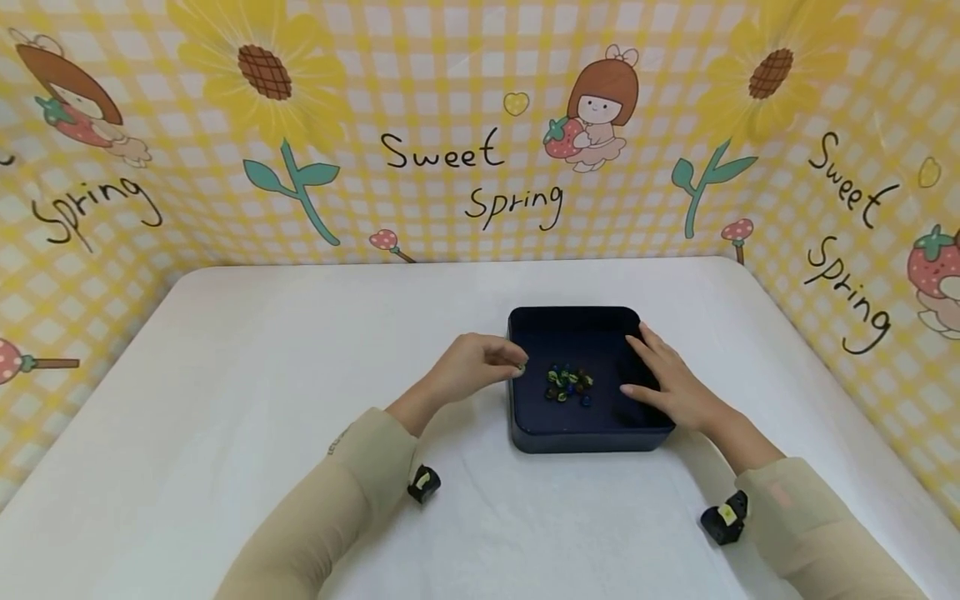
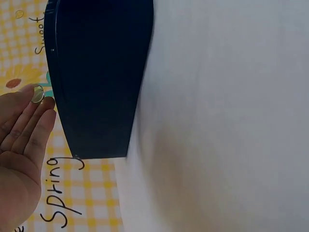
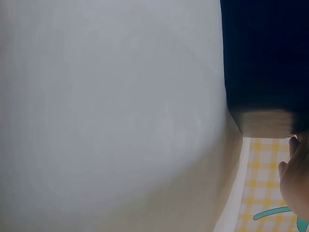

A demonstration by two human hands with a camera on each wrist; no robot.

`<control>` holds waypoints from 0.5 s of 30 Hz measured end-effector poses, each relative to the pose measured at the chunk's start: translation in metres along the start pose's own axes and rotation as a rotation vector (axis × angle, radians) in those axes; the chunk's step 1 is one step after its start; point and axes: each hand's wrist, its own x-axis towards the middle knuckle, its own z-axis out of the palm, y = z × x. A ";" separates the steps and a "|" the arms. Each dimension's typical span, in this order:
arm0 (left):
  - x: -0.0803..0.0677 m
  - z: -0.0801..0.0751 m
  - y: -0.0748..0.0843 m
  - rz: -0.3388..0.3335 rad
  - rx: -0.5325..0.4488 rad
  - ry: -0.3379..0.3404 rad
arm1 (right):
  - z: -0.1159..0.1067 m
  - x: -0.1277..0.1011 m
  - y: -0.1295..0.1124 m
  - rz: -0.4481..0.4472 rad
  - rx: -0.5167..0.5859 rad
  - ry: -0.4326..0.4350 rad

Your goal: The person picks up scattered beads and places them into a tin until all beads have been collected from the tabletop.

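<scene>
A dark blue square box point(image 1: 592, 442) with low walls stands on the white table. On its floor lies a cluster of several glass marbles point(image 1: 568, 382), green, blue and brown. At the box's left rim my left hand point(image 1: 474, 367) pinches one clear marble point(image 2: 37, 94) with a greenish-yellow tint between thumb and fingertips. My right hand point(image 1: 671, 387) rests on the box's right wall, its fingers spread and reaching over the rim. Only part of the right hand point(image 3: 297, 176) shows in the right wrist view, beside the box's side.
A white cloth point(image 1: 300, 350) covers the table. Yellow checked fabric point(image 1: 442, 83) with printed flowers and lettering rises behind it and at both sides. Small black devices point(image 1: 424, 484) sit at each sleeve cuff.
</scene>
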 end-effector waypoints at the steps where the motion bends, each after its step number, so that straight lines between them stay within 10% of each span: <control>1: 0.002 0.001 0.001 -0.002 -0.001 -0.008 | 0.000 0.000 0.000 -0.001 0.000 0.000; 15: 0.031 0.019 0.010 0.067 0.095 -0.132 | -0.002 0.001 -0.002 -0.012 -0.004 0.002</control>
